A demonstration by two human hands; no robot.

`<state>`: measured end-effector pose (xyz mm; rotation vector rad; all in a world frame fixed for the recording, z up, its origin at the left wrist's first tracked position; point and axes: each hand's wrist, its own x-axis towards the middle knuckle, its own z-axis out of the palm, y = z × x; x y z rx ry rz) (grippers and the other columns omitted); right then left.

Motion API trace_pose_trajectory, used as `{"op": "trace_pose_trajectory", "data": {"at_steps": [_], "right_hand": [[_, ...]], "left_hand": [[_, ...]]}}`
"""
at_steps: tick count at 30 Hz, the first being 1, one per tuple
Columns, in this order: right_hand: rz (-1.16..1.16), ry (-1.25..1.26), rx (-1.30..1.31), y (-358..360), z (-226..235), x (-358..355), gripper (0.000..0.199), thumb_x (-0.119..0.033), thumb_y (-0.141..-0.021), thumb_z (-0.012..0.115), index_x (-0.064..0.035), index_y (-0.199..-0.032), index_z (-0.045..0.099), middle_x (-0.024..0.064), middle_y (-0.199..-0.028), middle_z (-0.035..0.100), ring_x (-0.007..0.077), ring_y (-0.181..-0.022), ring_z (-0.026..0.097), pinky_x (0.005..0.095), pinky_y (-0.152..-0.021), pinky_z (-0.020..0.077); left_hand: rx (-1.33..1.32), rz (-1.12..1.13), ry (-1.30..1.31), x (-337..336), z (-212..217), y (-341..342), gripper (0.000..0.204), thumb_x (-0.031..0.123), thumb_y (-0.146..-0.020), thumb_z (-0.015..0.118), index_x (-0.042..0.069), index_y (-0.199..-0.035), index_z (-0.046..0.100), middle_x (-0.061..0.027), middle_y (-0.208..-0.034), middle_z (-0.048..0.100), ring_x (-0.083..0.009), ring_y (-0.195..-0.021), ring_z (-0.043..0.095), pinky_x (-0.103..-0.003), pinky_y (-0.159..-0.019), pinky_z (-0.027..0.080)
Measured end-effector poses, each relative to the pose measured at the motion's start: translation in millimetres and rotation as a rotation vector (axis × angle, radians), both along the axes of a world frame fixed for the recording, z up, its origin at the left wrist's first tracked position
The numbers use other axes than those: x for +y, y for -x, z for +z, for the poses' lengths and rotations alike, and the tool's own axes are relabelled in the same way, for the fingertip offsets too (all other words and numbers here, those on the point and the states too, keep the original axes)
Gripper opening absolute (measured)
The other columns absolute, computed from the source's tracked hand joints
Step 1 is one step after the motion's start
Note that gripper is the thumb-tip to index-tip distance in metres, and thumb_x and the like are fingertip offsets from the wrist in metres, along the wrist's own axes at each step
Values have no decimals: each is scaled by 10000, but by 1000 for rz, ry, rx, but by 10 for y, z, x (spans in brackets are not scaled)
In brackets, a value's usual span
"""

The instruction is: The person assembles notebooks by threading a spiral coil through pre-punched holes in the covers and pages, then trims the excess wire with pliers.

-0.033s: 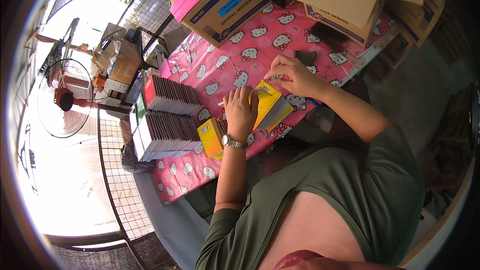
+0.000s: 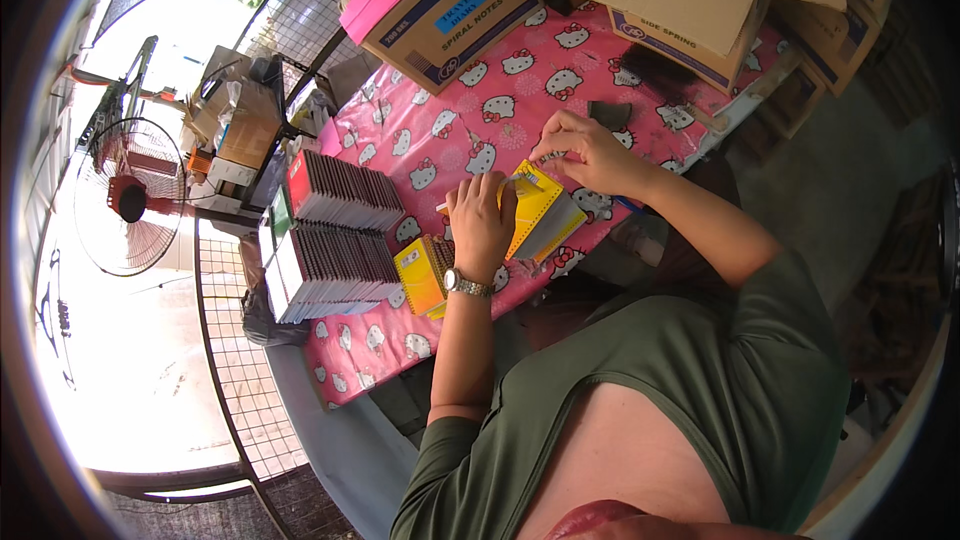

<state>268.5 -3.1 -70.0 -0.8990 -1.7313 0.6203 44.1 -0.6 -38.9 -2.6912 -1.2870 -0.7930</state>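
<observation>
Green shirt (image 2: 640, 370): it fills the near side, below the table
Watch wrist: a metal wristwatch (image 2: 468, 284) is on the left arm
Left hand (image 2: 482, 222): its fingers are bent at the notebook's left side; I cannot tell how firmly they press
Right hand (image 2: 592, 155): thumb and first finger are close together, as in a pinch, at the top corner; what is between them, I cannot tell
Yellow spiral notebook (image 2: 538, 205): it lies between the hands, near the table edge
Step in hand: it seems to be fine finger work at this corner
Next move: probably it calls for a steady left hand and a light right fingertip
Yellow pile (image 2: 422, 275): beside the left wrist
Dark-spined notebooks (image 2: 340, 265): in rows, farther left
Brown carton (image 2: 455, 25): at the far side
</observation>
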Motion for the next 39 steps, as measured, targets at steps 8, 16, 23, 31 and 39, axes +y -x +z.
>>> {"op": "trace_pose_trajectory", "data": {"at_steps": [8,16,23,31,39], "right_hand": [[-87,-116,-141,-11,-8,-12,191,-37,-826,700,-115,-1000,704,42,-969,581,230,-934,606,365,-785,484],[63,43,-85,-56,85,-101,215,-86,-908,627,-112,-1122,623,134,-973,652,298,-823,667,396,-719,522],[-34,-5,-443,45,403,-283,354,-97,-908,635,-84,-1243,525,152,-1010,639,306,-848,677,390,-722,543],[-1037,368,-703,-305,-1266,859,440,-441,-948,566,-76,-1189,619,156,-993,670,369,-957,629,485,-890,485],[382,545,88,-438,-199,885,422,-402,-908,578,-68,-1147,672,72,-1023,686,192,-980,646,348,-903,493]], "left_hand": [[-13,7,-12,-4,-27,-27,129,202,-939,597,79,-973,619,-82,-877,637,-284,-861,583,-414,-810,402],[47,-27,-25,-87,22,-138,220,171,-933,593,77,-1131,567,-75,-1010,650,-283,-976,603,-430,-889,378],[76,-57,-8,-131,35,-120,211,190,-929,612,76,-1104,577,-70,-998,648,-286,-957,599,-440,-914,372],[114,-30,13,-52,-61,-59,242,239,-928,633,103,-1122,586,-65,-1001,645,-292,-1058,587,-571,-1017,315],[12,120,50,-75,-122,18,283,263,-848,737,95,-1052,635,-70,-1046,614,-310,-1059,541,-458,-921,389]]}}
